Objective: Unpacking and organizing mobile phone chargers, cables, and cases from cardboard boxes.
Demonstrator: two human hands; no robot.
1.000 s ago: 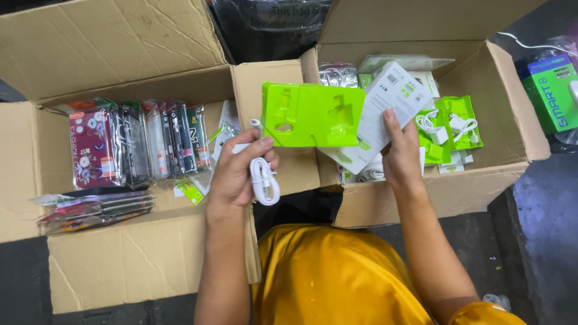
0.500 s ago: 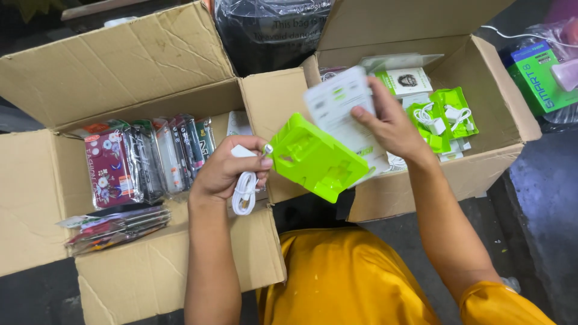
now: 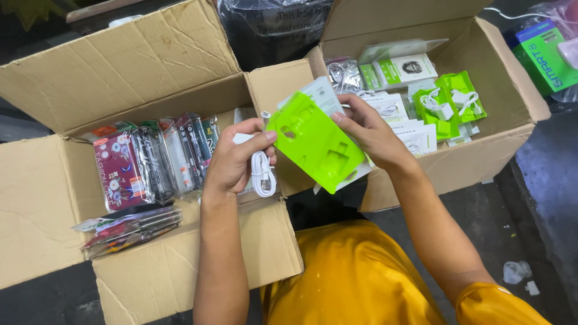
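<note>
The bright green moulded plastic tray [image 3: 315, 142] is up between the two open cardboard boxes, its recesses empty, so packing this set seems barely begun. The coiled white cable [image 3: 262, 174] is not yet seated; it hangs from the left hand [image 3: 236, 161], whose fingers curl closed around it. The right hand [image 3: 368, 133] pinches the tray's upper edge together with a white printed card [image 3: 321, 94] behind it, probably its backing. Finished green packs [image 3: 448, 103] lie in the right-hand box [image 3: 481, 159].

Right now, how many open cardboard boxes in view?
2. The left cardboard box holds packaged phone cases, behind the left hand. The right cardboard box holds green trays, beyond the right hand. More may lie outside the frame.
</note>
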